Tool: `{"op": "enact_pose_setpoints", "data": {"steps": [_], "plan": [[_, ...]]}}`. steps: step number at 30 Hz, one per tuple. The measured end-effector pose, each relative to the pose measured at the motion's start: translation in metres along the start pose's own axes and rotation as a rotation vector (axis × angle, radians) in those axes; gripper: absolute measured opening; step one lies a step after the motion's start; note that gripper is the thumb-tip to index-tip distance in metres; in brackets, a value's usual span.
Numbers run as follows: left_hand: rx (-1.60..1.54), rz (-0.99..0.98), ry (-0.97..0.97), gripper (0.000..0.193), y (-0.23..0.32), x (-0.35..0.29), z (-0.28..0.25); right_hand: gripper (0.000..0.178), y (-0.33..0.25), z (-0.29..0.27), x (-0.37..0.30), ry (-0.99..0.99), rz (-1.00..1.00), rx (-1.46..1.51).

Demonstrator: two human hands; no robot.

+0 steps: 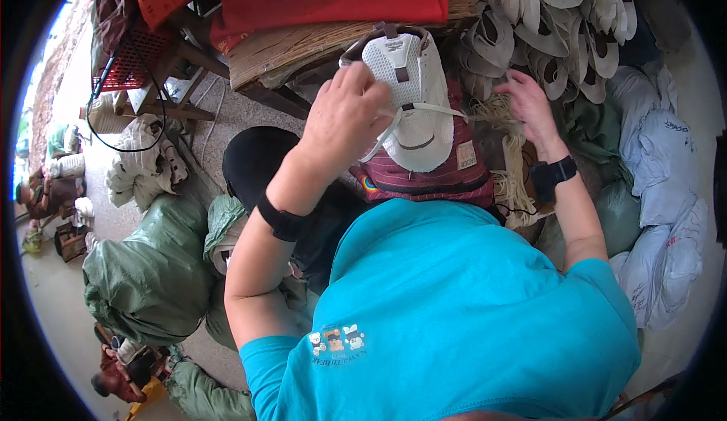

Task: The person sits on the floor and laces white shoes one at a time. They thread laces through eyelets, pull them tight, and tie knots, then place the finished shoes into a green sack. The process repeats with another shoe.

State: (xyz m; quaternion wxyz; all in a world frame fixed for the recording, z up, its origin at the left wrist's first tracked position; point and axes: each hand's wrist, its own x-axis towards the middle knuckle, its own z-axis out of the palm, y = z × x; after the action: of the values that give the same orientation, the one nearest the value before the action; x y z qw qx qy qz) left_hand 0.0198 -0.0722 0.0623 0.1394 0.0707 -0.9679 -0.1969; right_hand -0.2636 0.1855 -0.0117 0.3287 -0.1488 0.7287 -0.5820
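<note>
Two hands are seen at work over the lap. The white shoe upper [409, 99] is rested on a striped maroon cloth [424, 175], and the left hand [350, 118] is closed on its left edge, beside a white lace [424, 108]. The right hand [530, 107] is laid, fingers apart, on a bundle of cream laces [509, 156], near a pile of pale shoe uppers [560, 27].

White mesh shoe upper [405, 99], perhaps brown-trimmed, maroon-striped cloth [432, 175].
</note>
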Motion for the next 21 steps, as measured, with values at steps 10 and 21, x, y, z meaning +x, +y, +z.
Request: {"op": "enact_pose_setpoints", "data": {"steps": [10,21], "plan": [[0.049,0.017,-0.124,0.030,-0.004,0.006,-0.012,0.016,-0.066,0.106,-0.034,-0.499,-0.246,-0.276],[-0.054,-0.131,0.076,0.013,0.000,-0.006,0.014,0.014,-0.097,0.125,-0.026,-0.554,-0.575,-0.920]]}}
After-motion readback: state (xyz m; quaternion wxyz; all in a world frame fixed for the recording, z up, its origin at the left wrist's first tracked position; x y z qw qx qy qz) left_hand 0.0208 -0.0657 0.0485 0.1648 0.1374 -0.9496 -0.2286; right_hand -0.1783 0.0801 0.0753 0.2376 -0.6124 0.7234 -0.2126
